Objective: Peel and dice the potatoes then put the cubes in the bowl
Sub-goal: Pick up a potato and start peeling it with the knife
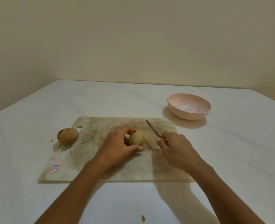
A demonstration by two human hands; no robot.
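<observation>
Two potatoes are in view: an unpeeled potato (67, 135) at the left edge of the cutting board (93, 126), and a pale peeled potato (136, 138) mid-board, grasped by the curled fingers of the left hand (117, 146). The right hand (174, 147) grips the knife (153, 129), its blade just beside the peeled potato. Best to tuck the fingertips back and halve it first for a flat base. The bowl (188, 116), far right, holds no cubes.

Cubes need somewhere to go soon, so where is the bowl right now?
In the head view the pink bowl sits on the table, right of centre, just beyond the far right corner of the cutting board and apart from it.
</observation>
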